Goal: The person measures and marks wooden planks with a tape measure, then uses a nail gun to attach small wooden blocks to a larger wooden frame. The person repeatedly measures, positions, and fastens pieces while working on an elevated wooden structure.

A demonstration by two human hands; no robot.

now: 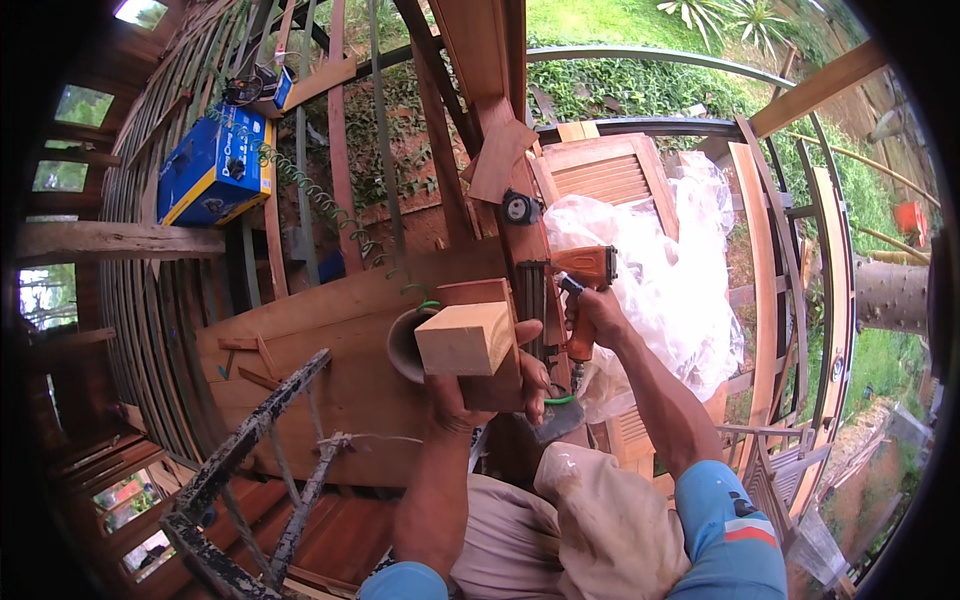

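Note:
My left hand [480, 385] grips a pale wooden block [465, 338], holding it against a darker reddish board [490, 375] just above my lap. My right hand [598, 315] is closed on the handle of an orange nail gun [580, 285], whose dark nose points left at the board's right edge. A green coiled air hose [310, 185] runs from the upper left toward the tool. A dark round cup-like thing [403, 345] sits just left of the block, partly hidden by it.
A wide wooden plank [330, 340] lies under my hands. A blue box [215, 165] rests upper left. A tape measure [520, 208], a louvered wooden panel [605, 175] and clear plastic sheeting [670, 270] lie ahead and right. A dark metal ladder frame [245, 450] crosses lower left.

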